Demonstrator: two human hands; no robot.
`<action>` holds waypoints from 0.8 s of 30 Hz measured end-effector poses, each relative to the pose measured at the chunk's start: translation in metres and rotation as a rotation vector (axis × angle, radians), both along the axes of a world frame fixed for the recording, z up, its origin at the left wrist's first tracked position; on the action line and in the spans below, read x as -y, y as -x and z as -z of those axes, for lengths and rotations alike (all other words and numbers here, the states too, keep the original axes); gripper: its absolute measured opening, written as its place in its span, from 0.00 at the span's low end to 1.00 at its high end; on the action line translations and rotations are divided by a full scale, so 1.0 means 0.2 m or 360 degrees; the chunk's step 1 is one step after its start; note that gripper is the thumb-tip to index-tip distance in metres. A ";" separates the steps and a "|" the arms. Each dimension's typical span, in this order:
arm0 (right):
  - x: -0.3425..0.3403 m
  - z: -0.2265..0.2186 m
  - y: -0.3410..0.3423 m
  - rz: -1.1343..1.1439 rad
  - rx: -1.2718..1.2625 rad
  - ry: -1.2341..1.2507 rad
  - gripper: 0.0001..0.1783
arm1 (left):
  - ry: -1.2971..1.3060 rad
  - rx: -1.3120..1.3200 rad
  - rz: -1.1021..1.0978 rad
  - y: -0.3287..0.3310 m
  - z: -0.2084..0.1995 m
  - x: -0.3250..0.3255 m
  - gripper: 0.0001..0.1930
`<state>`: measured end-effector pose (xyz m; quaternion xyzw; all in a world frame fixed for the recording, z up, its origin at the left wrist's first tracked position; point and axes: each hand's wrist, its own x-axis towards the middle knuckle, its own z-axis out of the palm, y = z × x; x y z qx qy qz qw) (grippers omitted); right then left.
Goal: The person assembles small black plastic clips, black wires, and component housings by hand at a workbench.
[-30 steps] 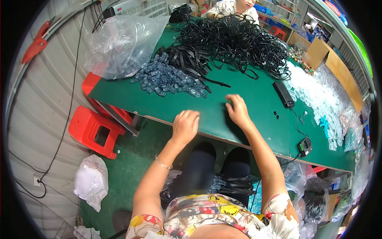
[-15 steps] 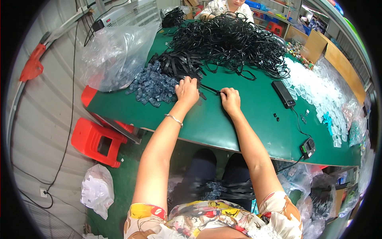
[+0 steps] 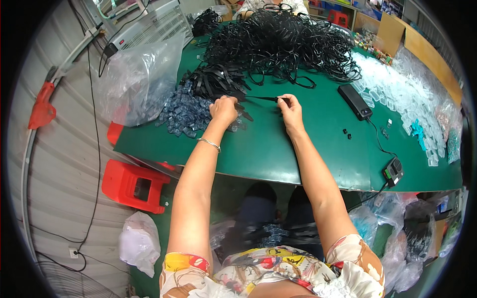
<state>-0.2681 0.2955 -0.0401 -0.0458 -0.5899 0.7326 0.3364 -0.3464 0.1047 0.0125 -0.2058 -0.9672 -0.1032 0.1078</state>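
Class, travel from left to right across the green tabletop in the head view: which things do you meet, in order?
Clear plastic bag, left hand, black strap, right hand, long black corded block, smaller black corded device, bright turquoise item.

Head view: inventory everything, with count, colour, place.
table: one, green, centre
cords: many, black, far side
straps: many, black, before cords
blue pieces: many, blue, beside straps
clear pieces: many, whitish, right
clear bag: one, translucent, left
corded devices: two, black, right
nearest stool: one, red, floor
white bag: one, white, floor
co-worker: one, pale top, far edge
held strap: one, black, between hands
left hand: one, bare, by straps
right hand: one, bare, pinching strap
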 end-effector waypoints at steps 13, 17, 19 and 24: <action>0.03 -0.06 -0.05 -0.0177 0.0103 0.0203 0.08 | 0.0002 -0.0523 0.0097 0.04 0.07 -0.04 0.05; 0.04 -0.09 -0.05 -0.0239 0.0025 0.0407 0.07 | -0.0821 -0.0582 0.0383 0.06 0.01 -0.04 0.03; 0.06 -0.10 -0.04 -0.0325 -0.0028 0.0507 0.07 | -0.1178 -0.0237 0.0459 0.04 0.01 -0.07 0.03; 0.13 -0.14 -0.09 -0.0765 -0.0092 0.0306 0.13 | -0.1743 0.0631 0.0759 -0.21 -0.02 -0.18 0.04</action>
